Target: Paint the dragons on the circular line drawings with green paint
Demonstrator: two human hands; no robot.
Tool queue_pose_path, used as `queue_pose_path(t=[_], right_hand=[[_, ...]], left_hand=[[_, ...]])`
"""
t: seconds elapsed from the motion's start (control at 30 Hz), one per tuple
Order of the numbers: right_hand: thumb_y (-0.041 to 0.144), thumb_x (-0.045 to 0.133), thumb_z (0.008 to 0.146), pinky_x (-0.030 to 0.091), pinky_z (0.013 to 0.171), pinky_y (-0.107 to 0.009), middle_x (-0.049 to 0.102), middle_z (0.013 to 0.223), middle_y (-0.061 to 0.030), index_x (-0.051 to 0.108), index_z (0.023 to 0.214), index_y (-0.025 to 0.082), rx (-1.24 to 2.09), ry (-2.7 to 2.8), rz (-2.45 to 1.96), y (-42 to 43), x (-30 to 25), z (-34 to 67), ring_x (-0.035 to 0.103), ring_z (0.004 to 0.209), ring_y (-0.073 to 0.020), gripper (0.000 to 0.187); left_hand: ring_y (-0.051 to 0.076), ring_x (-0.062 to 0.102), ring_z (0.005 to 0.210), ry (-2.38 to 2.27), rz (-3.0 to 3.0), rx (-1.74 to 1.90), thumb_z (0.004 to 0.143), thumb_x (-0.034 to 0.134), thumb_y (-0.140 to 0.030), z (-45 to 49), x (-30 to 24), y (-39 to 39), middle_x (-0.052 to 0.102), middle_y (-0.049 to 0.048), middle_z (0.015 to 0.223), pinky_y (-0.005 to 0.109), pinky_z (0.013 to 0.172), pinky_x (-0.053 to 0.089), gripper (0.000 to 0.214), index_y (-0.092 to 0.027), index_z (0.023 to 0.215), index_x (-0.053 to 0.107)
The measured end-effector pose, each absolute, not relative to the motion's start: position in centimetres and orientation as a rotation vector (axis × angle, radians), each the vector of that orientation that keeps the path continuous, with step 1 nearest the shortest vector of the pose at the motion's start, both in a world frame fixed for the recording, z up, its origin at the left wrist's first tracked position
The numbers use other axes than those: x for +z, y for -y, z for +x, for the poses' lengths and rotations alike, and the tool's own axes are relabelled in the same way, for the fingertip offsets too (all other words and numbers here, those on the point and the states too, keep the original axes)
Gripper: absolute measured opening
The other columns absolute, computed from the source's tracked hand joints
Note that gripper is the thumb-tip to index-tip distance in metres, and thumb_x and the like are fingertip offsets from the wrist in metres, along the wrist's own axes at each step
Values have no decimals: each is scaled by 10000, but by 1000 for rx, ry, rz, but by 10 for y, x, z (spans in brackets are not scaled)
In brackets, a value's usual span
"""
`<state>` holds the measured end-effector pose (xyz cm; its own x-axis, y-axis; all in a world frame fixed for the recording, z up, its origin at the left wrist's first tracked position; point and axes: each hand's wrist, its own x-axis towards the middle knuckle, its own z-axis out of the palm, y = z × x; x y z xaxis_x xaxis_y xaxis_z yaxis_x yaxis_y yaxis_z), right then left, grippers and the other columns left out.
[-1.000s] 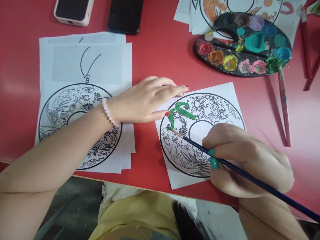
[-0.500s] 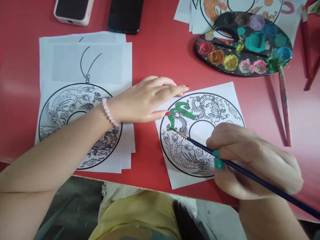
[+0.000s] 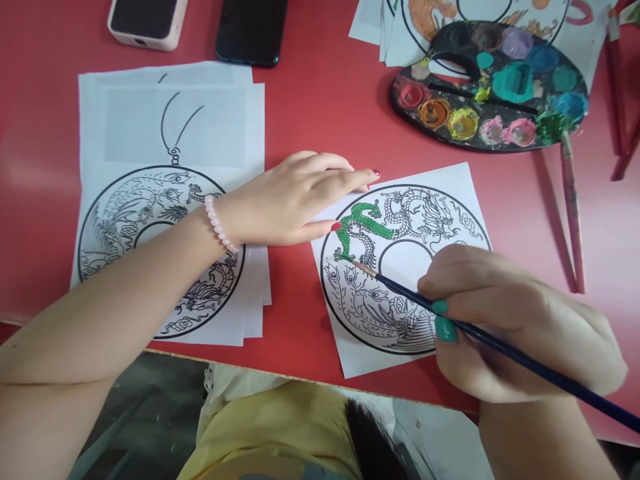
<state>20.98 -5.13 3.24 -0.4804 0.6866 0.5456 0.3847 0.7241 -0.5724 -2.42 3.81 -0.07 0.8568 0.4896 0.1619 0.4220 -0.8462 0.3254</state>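
Observation:
My right hand (image 3: 515,327) pinches a thin dark blue paintbrush (image 3: 400,288) whose tip meets the printed sheet (image 3: 407,260) close to a green-painted claw. That sheet carries a ring-shaped dragon and phoenix drawing; part of the dragon's body (image 3: 367,223) is green, the rest black line on white. Part of the ring's right side is hidden behind my right hand. My left hand (image 3: 295,200) lies flat with its fingers stretched out, fingertips on the sheet's upper left edge. Under my left forearm is a stack of similar printed sheets (image 3: 125,233), uncoloured where visible.
A black paint palette (image 3: 450,137) with several colours stands at the upper right, overlapping more sheets (image 3: 367,23). Another brush (image 3: 573,207) leans on its green paint. Two phones (image 3: 145,17) lie at the back left. Red-handled brushes (image 3: 616,93) are at the far right. The red table's (image 3: 300,360) front edge is near me.
My right hand has shifted slightly to the right with the paintbrush, its tip still by the green claw. My left hand stays in place.

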Motion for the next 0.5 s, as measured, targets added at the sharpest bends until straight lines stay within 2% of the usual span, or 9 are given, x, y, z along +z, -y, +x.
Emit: queue_pose_path(t=[0.13, 0.3, 0.5], right_hand=[[-15, 502, 627, 461, 482, -335, 485, 723, -18, 479, 745, 197, 573, 2149, -702, 50, 32, 208, 537, 645, -159, 244], [-41, 496, 621, 468, 501, -343, 470, 755, -28, 470, 743, 192, 628, 2184, -714, 49, 29, 208, 540, 689, -164, 264], [-20, 496, 603, 460, 487, -336, 458, 737, -19, 462, 739, 197, 580, 2180, -697, 50, 30, 210, 541, 676, -159, 258]], left_hand=[[255, 450, 1255, -687, 2751, 350, 919, 452, -261, -24, 0, -38, 507, 99, 1340, 423, 1046, 365, 515, -148, 1403, 316], [278, 445, 1263, -681, 2688, 371, 908, 461, -272, -24, -2, -39, 505, 94, 1345, 450, 1051, 348, 514, -186, 1400, 336], [292, 441, 1268, -674, 2634, 380, 889, 480, -281, -24, -2, -40, 511, 86, 1332, 477, 1061, 329, 544, -206, 1409, 340]])
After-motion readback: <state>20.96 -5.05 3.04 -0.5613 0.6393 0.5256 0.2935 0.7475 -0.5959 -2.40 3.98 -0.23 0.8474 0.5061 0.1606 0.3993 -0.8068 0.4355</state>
